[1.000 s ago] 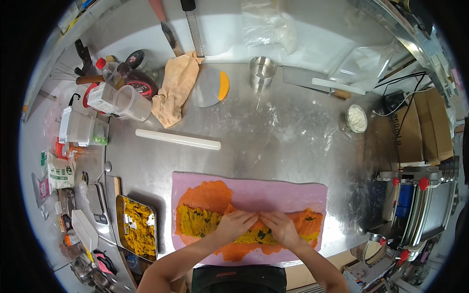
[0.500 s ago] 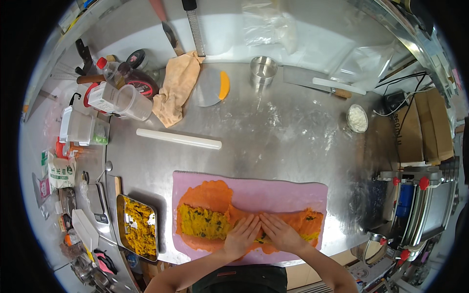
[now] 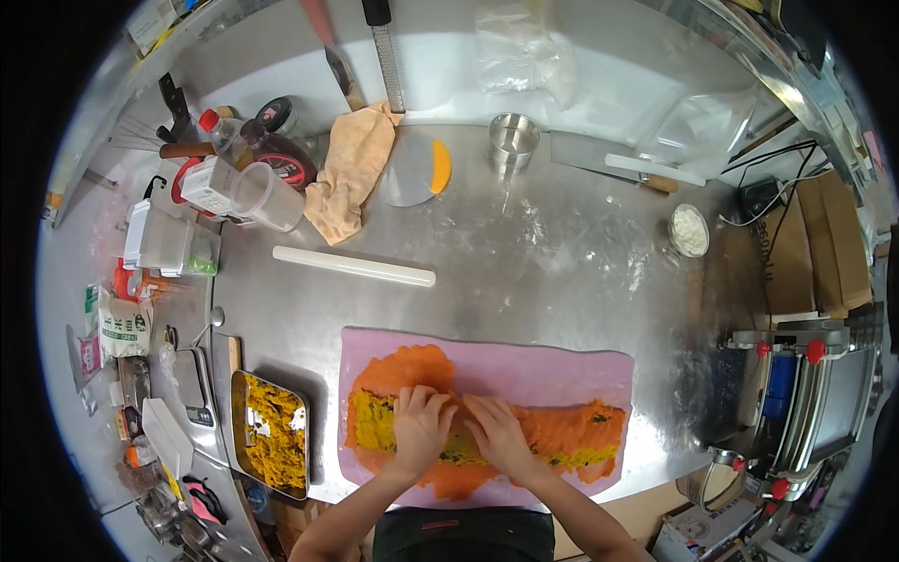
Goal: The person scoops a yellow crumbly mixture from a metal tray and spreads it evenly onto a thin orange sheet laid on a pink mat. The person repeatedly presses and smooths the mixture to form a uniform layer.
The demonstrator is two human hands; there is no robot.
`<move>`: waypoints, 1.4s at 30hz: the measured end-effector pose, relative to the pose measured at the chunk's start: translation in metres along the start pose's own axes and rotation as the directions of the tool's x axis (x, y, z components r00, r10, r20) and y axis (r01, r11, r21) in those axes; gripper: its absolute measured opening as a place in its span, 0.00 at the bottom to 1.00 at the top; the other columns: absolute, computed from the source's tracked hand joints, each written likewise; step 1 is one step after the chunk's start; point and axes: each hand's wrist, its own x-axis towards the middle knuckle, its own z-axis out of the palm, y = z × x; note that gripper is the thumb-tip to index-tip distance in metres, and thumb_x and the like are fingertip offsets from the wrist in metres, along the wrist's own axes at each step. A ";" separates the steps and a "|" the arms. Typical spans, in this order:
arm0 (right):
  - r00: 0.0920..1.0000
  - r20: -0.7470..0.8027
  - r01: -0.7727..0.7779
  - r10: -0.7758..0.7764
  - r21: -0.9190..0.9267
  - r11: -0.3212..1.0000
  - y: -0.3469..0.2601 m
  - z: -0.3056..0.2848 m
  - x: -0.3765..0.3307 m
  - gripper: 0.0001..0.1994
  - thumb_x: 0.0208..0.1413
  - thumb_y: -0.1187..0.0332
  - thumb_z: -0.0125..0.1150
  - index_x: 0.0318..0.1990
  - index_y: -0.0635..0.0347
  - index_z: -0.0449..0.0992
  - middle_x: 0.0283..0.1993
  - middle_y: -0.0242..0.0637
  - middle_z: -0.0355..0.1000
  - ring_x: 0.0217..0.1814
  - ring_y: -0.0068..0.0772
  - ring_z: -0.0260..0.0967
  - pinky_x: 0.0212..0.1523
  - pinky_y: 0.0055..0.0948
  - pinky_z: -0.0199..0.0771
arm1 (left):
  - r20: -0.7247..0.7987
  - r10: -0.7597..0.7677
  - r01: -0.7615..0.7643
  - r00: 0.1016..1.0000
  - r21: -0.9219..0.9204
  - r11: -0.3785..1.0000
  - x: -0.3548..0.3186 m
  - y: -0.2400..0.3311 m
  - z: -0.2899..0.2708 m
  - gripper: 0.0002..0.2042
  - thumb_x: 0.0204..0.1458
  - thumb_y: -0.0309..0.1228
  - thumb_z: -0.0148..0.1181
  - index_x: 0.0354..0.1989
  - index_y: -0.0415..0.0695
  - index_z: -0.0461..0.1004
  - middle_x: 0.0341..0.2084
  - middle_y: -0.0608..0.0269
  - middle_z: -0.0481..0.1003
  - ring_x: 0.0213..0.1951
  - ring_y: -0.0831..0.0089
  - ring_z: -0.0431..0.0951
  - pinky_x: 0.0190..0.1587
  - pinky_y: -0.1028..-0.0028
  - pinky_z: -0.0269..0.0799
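Observation:
A thin orange dough sheet (image 3: 569, 427) lies on a wide pink-purple sheet (image 3: 538, 363) near the worktop's front edge. A band of yellow filling with dark green bits (image 3: 375, 429) runs along it. On the right the orange dough is folded partly over this filling; at the left the band lies uncovered. My left hand (image 3: 423, 429) has curled fingers closed on the far side of the orange dough, above the filling. Beside it, my right hand (image 3: 498, 435) pinches the dough where the fold begins. The fingertips partly hide the dough edge.
A steel tray (image 3: 307, 451) of yellow filling stands left of the sheet. Farther back lie a white rolling pin (image 3: 356, 266), a round scraper with an orange edge (image 3: 412, 173), a tan cloth (image 3: 348, 178), a metal cup (image 3: 512, 140) and a knife (image 3: 599, 157). A roller machine (image 3: 796, 393) stands right.
Both hands have moved left along the dough, from the folded part toward the uncovered filling. My fingers, flat on the dough before, are now curled at its edge.

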 end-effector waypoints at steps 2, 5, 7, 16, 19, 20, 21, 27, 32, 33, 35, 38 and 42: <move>1.000 0.000 -0.029 0.029 0.061 0.998 0.006 0.005 0.002 0.19 0.53 0.79 0.60 0.54 0.70 0.73 0.53 0.50 0.73 0.55 0.54 0.69 0.55 0.44 0.72 | 0.006 -0.043 0.043 0.999 0.002 0.999 -0.002 0.004 0.003 0.09 0.47 0.28 0.69 0.37 0.43 0.80 0.36 0.58 0.76 0.41 0.55 0.72 0.46 0.59 0.69; 0.999 -0.012 -0.039 0.041 0.107 0.993 0.012 0.006 0.004 0.18 0.52 0.81 0.57 0.53 0.68 0.75 0.51 0.49 0.74 0.52 0.55 0.71 0.52 0.44 0.74 | 0.007 -0.119 0.120 0.993 -0.021 0.993 -0.002 0.007 0.007 0.10 0.46 0.29 0.70 0.36 0.42 0.80 0.35 0.57 0.77 0.41 0.54 0.73 0.46 0.59 0.69; 0.999 0.016 -0.039 0.038 0.120 0.992 0.015 0.004 0.003 0.18 0.52 0.81 0.56 0.52 0.67 0.76 0.52 0.47 0.74 0.53 0.52 0.72 0.52 0.43 0.74 | 0.023 -0.159 0.160 0.987 -0.023 0.987 -0.005 0.006 0.008 0.10 0.46 0.29 0.69 0.37 0.43 0.80 0.34 0.58 0.77 0.41 0.54 0.73 0.46 0.59 0.69; 0.939 0.293 0.243 -0.181 -0.189 0.951 0.009 -0.003 -0.020 0.26 0.51 0.74 0.55 0.61 0.69 0.70 0.66 0.49 0.66 0.69 0.49 0.63 0.68 0.41 0.64 | 0.055 -0.182 0.186 0.982 -0.062 0.981 -0.039 0.009 0.009 0.10 0.46 0.28 0.69 0.37 0.42 0.78 0.34 0.54 0.77 0.41 0.53 0.73 0.47 0.57 0.70; 0.925 0.321 0.314 -0.205 -0.338 0.887 0.004 -0.002 -0.030 0.27 0.53 0.70 0.54 0.62 0.71 0.68 0.71 0.50 0.61 0.74 0.49 0.57 0.72 0.44 0.58 | 0.061 -0.256 0.260 0.965 -0.087 0.962 -0.044 0.015 0.008 0.13 0.48 0.29 0.67 0.43 0.42 0.78 0.40 0.53 0.77 0.43 0.52 0.73 0.49 0.58 0.70; 0.922 0.343 0.311 -0.178 -0.383 0.870 0.000 -0.002 -0.031 0.28 0.54 0.69 0.54 0.63 0.71 0.67 0.71 0.51 0.60 0.75 0.49 0.56 0.73 0.45 0.55 | 0.054 -0.283 0.287 0.958 -0.094 0.953 -0.046 0.017 0.006 0.15 0.49 0.29 0.66 0.46 0.42 0.78 0.43 0.53 0.77 0.44 0.52 0.73 0.50 0.58 0.70; 0.919 0.363 0.308 -0.150 -0.428 0.850 -0.006 -0.003 -0.032 0.28 0.55 0.67 0.54 0.64 0.71 0.66 0.72 0.52 0.59 0.75 0.49 0.55 0.74 0.46 0.52 | 0.055 -0.221 0.226 0.974 -0.092 0.970 -0.051 0.013 0.009 0.17 0.51 0.30 0.64 0.50 0.41 0.76 0.47 0.51 0.75 0.48 0.51 0.72 0.53 0.57 0.69; 0.877 0.480 0.273 -0.024 -0.456 0.847 -0.010 0.012 -0.058 0.36 0.60 0.52 0.55 0.68 0.71 0.60 0.75 0.52 0.53 0.79 0.50 0.47 0.77 0.49 0.43 | 0.325 0.231 -0.305 0.917 0.199 0.931 -0.081 -0.009 0.004 0.28 0.54 0.33 0.54 0.62 0.30 0.65 0.65 0.40 0.63 0.69 0.46 0.60 0.69 0.48 0.54; 0.911 0.403 0.158 0.089 -0.539 0.827 -0.014 0.002 -0.061 0.38 0.60 0.49 0.55 0.69 0.70 0.59 0.76 0.52 0.52 0.79 0.50 0.46 0.77 0.49 0.42 | 0.429 0.212 -0.287 0.878 0.120 0.950 -0.079 0.001 -0.005 0.30 0.52 0.33 0.55 0.63 0.29 0.64 0.67 0.37 0.60 0.72 0.46 0.55 0.71 0.42 0.47; 0.907 0.413 0.173 0.079 -0.539 0.825 -0.013 0.000 -0.061 0.37 0.61 0.49 0.54 0.68 0.70 0.60 0.75 0.52 0.53 0.79 0.49 0.47 0.77 0.49 0.42 | 0.467 0.215 -0.284 0.858 0.080 0.956 -0.080 0.002 -0.006 0.29 0.52 0.33 0.56 0.63 0.29 0.64 0.67 0.36 0.59 0.72 0.45 0.55 0.71 0.41 0.47; 0.901 0.429 0.204 0.058 -0.538 0.818 -0.016 -0.004 -0.057 0.36 0.61 0.48 0.53 0.67 0.71 0.63 0.74 0.51 0.55 0.78 0.49 0.49 0.77 0.48 0.42 | 0.401 0.264 -0.316 0.877 0.068 0.946 -0.077 0.002 -0.013 0.29 0.49 0.32 0.60 0.61 0.32 0.68 0.62 0.39 0.67 0.67 0.45 0.63 0.69 0.46 0.55; 0.997 0.068 0.057 -0.035 -0.356 0.933 -0.014 -0.012 -0.025 0.23 0.56 0.66 0.61 0.57 0.69 0.72 0.58 0.50 0.72 0.60 0.49 0.69 0.65 0.49 0.61 | 0.144 0.283 -0.273 0.948 -0.086 0.958 -0.050 -0.015 -0.026 0.22 0.46 0.22 0.62 0.53 0.38 0.75 0.50 0.49 0.77 0.52 0.50 0.77 0.55 0.57 0.74; 0.971 -0.235 -0.059 0.035 -0.099 0.993 -0.009 0.006 0.044 0.16 0.51 0.79 0.63 0.49 0.64 0.75 0.43 0.47 0.75 0.43 0.53 0.73 0.47 0.47 0.72 | -0.163 0.056 -0.074 0.985 -0.108 0.991 0.035 -0.044 -0.035 0.13 0.46 0.19 0.66 0.41 0.40 0.77 0.36 0.55 0.75 0.40 0.53 0.75 0.42 0.58 0.75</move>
